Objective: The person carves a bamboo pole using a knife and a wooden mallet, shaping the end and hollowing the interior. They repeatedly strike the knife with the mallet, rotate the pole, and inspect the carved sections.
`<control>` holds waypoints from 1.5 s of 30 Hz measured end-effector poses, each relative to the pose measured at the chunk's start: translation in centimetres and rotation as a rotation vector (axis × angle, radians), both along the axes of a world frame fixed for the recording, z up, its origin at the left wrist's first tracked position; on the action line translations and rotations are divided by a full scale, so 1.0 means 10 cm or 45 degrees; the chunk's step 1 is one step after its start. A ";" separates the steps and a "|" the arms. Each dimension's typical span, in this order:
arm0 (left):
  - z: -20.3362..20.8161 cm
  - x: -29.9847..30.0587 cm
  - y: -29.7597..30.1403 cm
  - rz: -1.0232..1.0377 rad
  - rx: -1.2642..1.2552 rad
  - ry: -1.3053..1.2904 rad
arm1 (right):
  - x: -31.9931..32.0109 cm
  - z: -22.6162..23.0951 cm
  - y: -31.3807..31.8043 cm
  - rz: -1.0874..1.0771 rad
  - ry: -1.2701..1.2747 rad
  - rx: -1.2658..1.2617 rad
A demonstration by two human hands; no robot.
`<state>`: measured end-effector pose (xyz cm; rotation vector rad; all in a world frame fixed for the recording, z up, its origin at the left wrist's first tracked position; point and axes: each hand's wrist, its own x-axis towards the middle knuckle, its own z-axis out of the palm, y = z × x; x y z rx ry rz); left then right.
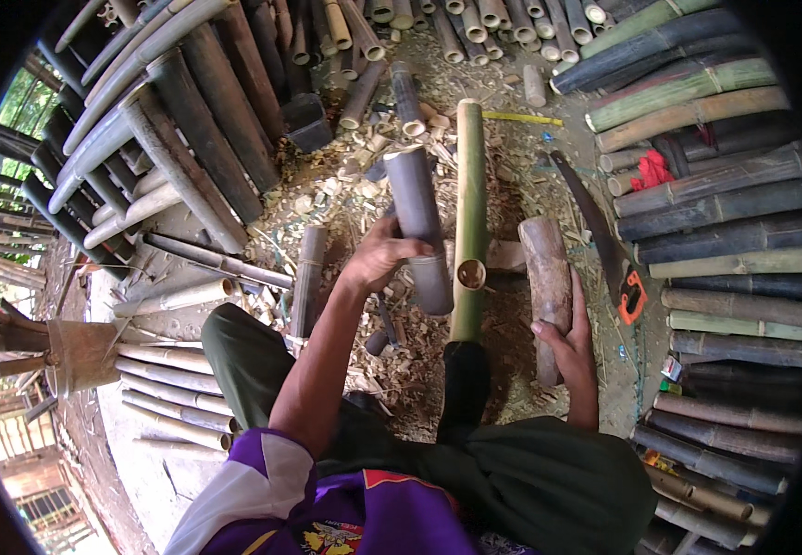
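Starts nearest with dark green trousers [558,472] spread wide at the lower edge, then a black-covered foot or leg [464,379] at the near end of a long green bamboo pole [470,166]. To the right, grips a thick, rough brown wooden billet [546,268] in the right hand [569,347], with thumb across the lower part and fingers curled round the side. To the left, holds a dark grey bamboo tube [415,203] with a pale cut end in the left hand [380,257], closed round the middle and tilted beside the pole. Cannot tell whether touching the pole there. Shows a round opening in the pole between the hands. Seems, as a judgement, to be at a handling step, with both pieces held at once. Calls, for any next move, for firm grips and care over the tube's angle beside the pole. Farther right, comes to a curved saw [604,236] with an orange handle, lying apart on the floor, and dark and green bamboo lengths [715,219] stacked beyond. Ahead, runs through pale wood chips [336,199] to a black plastic container [308,120], and farthest, to many hollow cut bamboo pieces [484,18].
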<state>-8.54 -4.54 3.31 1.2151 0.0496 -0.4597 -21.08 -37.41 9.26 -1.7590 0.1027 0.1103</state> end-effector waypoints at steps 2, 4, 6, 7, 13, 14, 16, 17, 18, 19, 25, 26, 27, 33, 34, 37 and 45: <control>0.16 0.09 -0.36 -0.072 -0.101 -0.043 | 0.00 0.11 -0.02 -0.037 -0.024 0.039; 0.05 0.23 -0.47 -0.250 0.005 -0.109 | 0.01 0.13 0.01 -0.053 -0.037 0.088; 0.01 0.29 -0.64 -0.308 0.125 -0.236 | -0.01 0.10 -0.03 -0.083 -0.058 0.145; 0.10 0.30 -0.73 -0.383 0.124 -0.270 | -0.02 0.12 -0.04 -0.103 -0.059 0.135; 0.28 0.24 -0.94 -0.543 0.091 -0.497 | -0.10 0.21 -0.10 -0.172 -0.061 0.088; 0.27 0.22 -0.96 -0.546 0.069 -0.530 | -0.10 0.22 -0.10 -0.181 -0.067 0.080; 0.27 0.17 -0.99 -0.579 0.118 -0.488 | -0.11 0.21 -0.13 -0.197 -0.082 0.069; 0.25 0.17 -0.98 -0.622 0.152 -0.524 | -0.12 0.21 -0.15 -0.203 -0.093 0.067; 0.22 0.16 -0.98 -0.664 0.186 -0.561 | -0.12 0.21 -0.16 -0.209 -0.105 0.064; 0.20 0.15 -0.96 -0.641 0.131 -0.553 | -0.10 0.24 -0.12 -0.205 -0.080 0.087; 0.62 0.12 -0.93 -0.607 -0.042 -0.540 | -0.05 0.59 -0.03 -0.151 -0.204 -0.024; 0.58 0.12 -0.89 -0.600 -0.008 -0.563 | -0.03 0.68 0.00 -0.126 -0.259 -0.097; 0.50 0.11 -0.84 -0.587 0.030 -0.588 | 0.00 0.84 0.09 -0.095 -0.316 -0.168; 0.64 0.04 -0.83 -0.593 -0.029 -0.193 | 0.00 1.20 0.35 -0.055 -0.572 -0.094; 0.59 0.04 -0.81 -0.545 0.036 -0.417 | 0.03 1.12 0.35 0.052 -0.608 -0.521; 0.38 0.07 -0.78 -0.428 0.079 -0.698 | 0.17 1.36 0.46 0.346 -0.266 -0.888; 0.58 0.21 -0.70 -0.698 0.256 -0.677 | 0.16 1.30 0.48 0.147 -0.748 -0.704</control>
